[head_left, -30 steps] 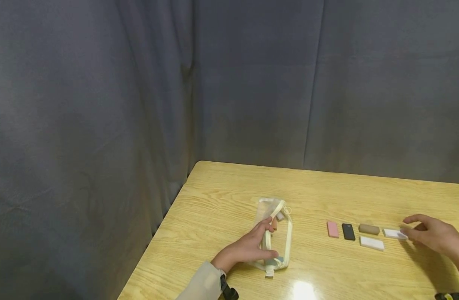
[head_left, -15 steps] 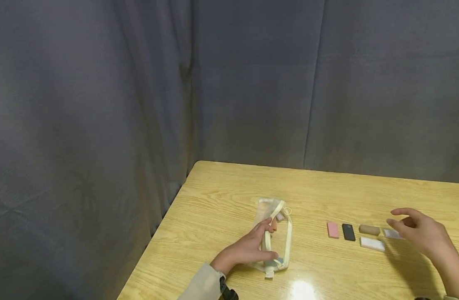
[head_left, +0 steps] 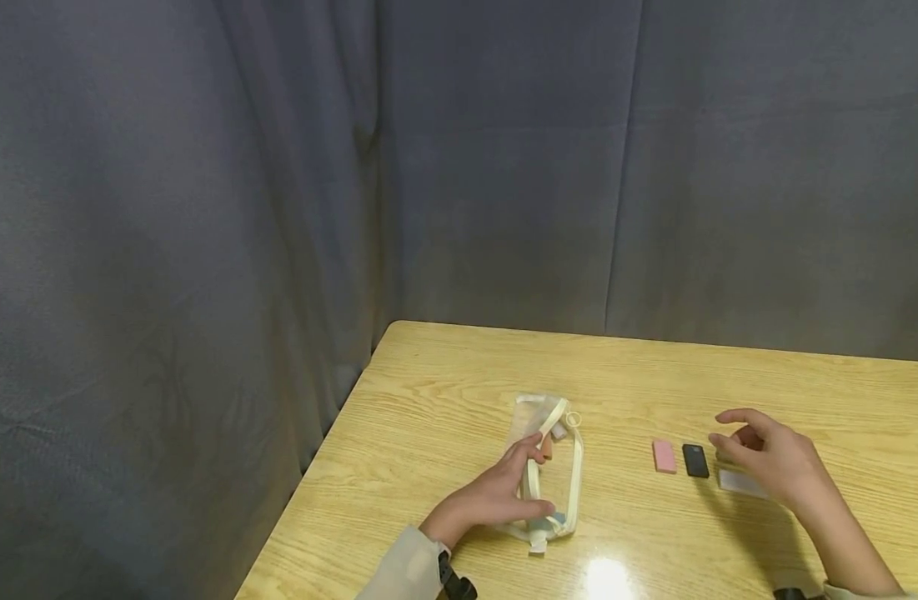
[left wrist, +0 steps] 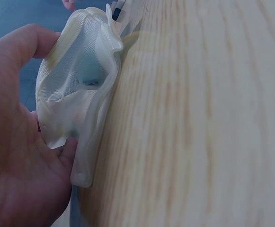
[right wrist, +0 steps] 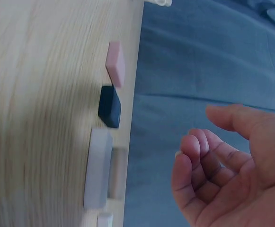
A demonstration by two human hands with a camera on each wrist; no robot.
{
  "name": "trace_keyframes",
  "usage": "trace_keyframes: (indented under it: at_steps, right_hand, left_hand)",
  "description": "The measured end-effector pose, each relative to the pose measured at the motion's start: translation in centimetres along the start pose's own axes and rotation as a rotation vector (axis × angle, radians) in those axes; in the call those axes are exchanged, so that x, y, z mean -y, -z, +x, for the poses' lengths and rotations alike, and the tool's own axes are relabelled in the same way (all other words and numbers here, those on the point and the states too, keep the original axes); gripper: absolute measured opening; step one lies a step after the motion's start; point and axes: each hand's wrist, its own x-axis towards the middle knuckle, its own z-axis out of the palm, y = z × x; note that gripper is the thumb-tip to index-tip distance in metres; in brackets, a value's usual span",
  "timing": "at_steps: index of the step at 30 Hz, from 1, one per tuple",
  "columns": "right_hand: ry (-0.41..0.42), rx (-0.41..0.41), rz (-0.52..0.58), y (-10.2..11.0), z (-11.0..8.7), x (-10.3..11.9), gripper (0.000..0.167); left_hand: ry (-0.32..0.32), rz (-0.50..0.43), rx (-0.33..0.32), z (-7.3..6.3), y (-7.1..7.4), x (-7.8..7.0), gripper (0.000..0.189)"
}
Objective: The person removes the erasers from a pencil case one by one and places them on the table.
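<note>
Left on the table (head_left: 428,375), the left hand (head_left: 499,497) grips the mesh pouch (left wrist: 80,101); the right hand (head_left: 780,461), thumb and fingertips apart, hovers near a white block (head_left: 738,483) (pink block (head_left: 664,457) and black block (head_left: 694,461) lie left).

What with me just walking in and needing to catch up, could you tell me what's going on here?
A person's left hand holds a mesh pouch on the table, with an orange piece and a blue piece visible in it. The right hand hovers above the table, fingers loosely curled and holding nothing. A pink block, a dark block, a white block, a brown block and another pale block lie outside the pouch.
</note>
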Motion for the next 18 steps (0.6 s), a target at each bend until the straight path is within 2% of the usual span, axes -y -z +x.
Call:
trace_keyframes:
  at_steps: [7,18]
  right_hand:
    - [0.062,-0.018,0.047,-2.3,0.3,1.8,0.046]
    - [0.092,0.008,0.159,-5.5,1.4,5.3,0.045]
  left_hand:
    - [-0.005,-0.01,-0.001,-0.1,0.0,0.0,0.059]
    - [-0.014,0.021,-0.017,0.0,-0.2,0.2,0.06]
